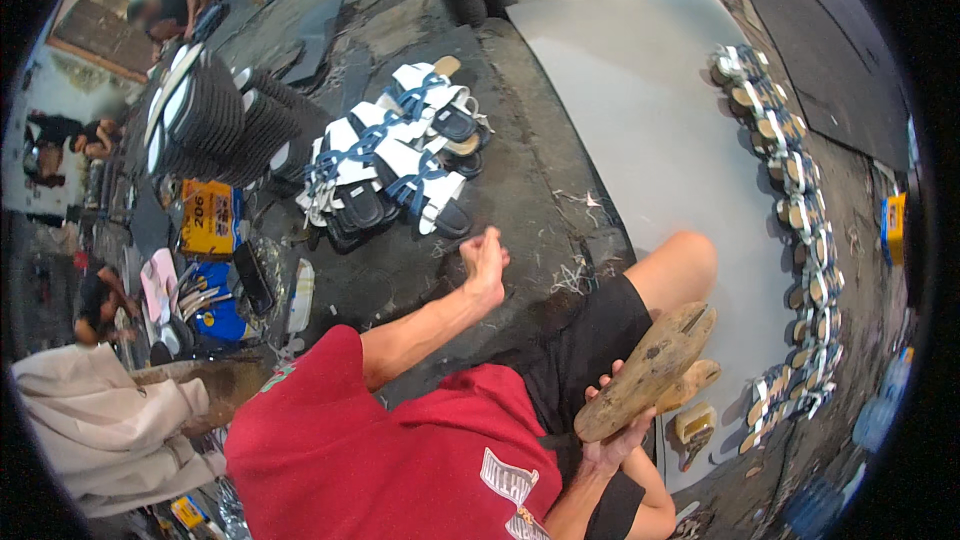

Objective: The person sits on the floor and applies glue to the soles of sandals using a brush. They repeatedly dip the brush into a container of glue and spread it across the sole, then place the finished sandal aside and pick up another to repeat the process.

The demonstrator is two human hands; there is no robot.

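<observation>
Right fingers [638, 427] grip wooden lasts [645, 370]; left fingers [491, 248] curl over open floor [532, 205] beside grey sheet's edge [614, 185].

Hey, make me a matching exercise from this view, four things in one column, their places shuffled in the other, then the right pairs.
Things:
1. Long rounded brown wooden block
2. Heap of white sandals with dark blue straps
3. Tall upright stack of dark soles
4. Long row of white-strapped sandals

Places:
A. Along the right side of the flat pale grey sheet
B. Just beyond the left hand
C. To the left of the sandal heap
D. Held in the right hand

Pairs: 1-D, 2-B, 3-C, 4-A
</observation>
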